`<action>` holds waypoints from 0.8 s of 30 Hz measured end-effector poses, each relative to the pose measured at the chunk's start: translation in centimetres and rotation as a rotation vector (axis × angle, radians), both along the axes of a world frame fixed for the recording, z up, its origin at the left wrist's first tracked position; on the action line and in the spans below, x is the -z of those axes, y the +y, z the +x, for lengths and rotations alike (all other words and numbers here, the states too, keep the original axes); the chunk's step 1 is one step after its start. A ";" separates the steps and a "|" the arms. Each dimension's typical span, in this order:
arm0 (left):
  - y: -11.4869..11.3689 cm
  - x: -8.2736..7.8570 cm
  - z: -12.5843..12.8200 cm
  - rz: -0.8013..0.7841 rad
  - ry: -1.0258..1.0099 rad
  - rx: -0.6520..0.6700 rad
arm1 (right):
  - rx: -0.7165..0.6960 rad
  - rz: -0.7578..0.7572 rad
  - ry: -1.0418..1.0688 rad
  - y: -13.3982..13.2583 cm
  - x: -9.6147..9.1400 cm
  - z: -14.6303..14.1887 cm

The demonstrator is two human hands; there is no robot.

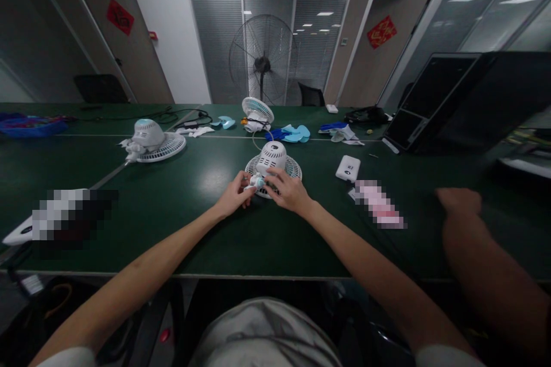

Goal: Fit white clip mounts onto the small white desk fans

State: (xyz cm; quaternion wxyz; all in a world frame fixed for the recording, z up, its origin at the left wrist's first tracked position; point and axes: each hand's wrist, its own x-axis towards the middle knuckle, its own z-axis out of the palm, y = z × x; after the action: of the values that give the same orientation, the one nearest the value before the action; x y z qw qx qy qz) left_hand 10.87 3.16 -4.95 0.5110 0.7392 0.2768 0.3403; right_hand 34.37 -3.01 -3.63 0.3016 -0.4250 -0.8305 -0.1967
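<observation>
A small white desk fan (272, 155) lies with its round grille down on the green table, its motor housing up. At its near side is a white joint with a teal knob (259, 182), between my two hands. My left hand (235, 194) has its fingers closed around the white joint from the left. My right hand (287, 189) pinches at the teal knob from the right, fingertips just below the motor housing. Fingers partly cover the joint, so whether it is fixed to the fan is hidden.
Another white fan (148, 136) lies to the left, and a third fan (257, 114) stands behind. Light-blue fan blades (297, 133) lie behind the housing. A white power bank (348, 168) rests on the right. Another person's arm (482, 252) reaches onto the table at far right.
</observation>
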 end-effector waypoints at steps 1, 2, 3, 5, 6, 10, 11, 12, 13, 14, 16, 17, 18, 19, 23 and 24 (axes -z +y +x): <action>0.0 0.0 0.0 0.002 -0.001 -0.004 | -0.014 0.006 -0.028 0.0 0.0 0.1; 0.0 0.1 0.0 0.003 -0.003 -0.007 | -0.032 0.016 -0.053 -0.1 0.0 0.2; 0.0 0.1 0.0 0.004 -0.005 -0.009 | -0.046 0.028 -0.069 -0.1 0.0 0.3; 0.0 0.1 0.0 0.002 -0.006 -0.008 | -0.055 0.047 -0.071 -0.1 0.0 0.3; 0.0 0.1 0.0 0.002 -0.005 -0.007 | -0.054 0.051 -0.064 -0.1 0.0 0.3; 0.0 -0.1 0.0 0.005 0.007 0.003 | -0.047 0.049 -0.070 -0.1 -0.1 0.1; 0.0 -0.1 0.0 0.004 0.010 0.007 | -0.045 0.052 -0.064 -0.1 -0.1 0.1; 0.0 -0.2 0.0 0.002 0.010 0.010 | -0.042 0.056 -0.052 -0.1 -0.1 0.1; 0.0 -0.2 0.0 0.000 0.010 0.010 | -0.039 0.060 -0.035 -0.1 -0.1 0.0; 0.0 -0.2 0.0 -0.002 0.010 0.009 | -0.037 0.065 -0.013 -0.1 -0.1 -0.1; -0.1 -0.3 0.0 -0.003 0.015 0.005 | -0.023 0.069 0.047 0.0 -0.1 -0.3; -0.1 -0.3 0.0 -0.004 0.020 0.005 | -0.013 0.065 0.076 0.0 -0.1 -0.5; -0.2 -0.4 0.0 -0.005 0.026 0.006 | -0.003 0.058 0.101 0.0 0.0 -0.6; -0.2 -0.4 0.0 -0.005 0.030 0.008 | 0.009 0.052 0.119 0.0 0.0 -0.7; -0.4 -0.4 0.1 -0.001 0.029 0.003 | 0.011 0.023 0.094 -0.1 0.2 -0.4; -0.4 -0.4 0.1 0.001 0.024 0.001 | -0.009 0.016 0.059 -0.1 0.2 -0.2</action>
State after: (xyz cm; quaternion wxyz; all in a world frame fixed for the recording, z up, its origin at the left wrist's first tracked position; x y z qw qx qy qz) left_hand 10.98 2.78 -4.55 0.5077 0.7434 0.2823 0.3314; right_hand 34.18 -3.09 -3.83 0.3302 -0.4245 -0.8215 -0.1894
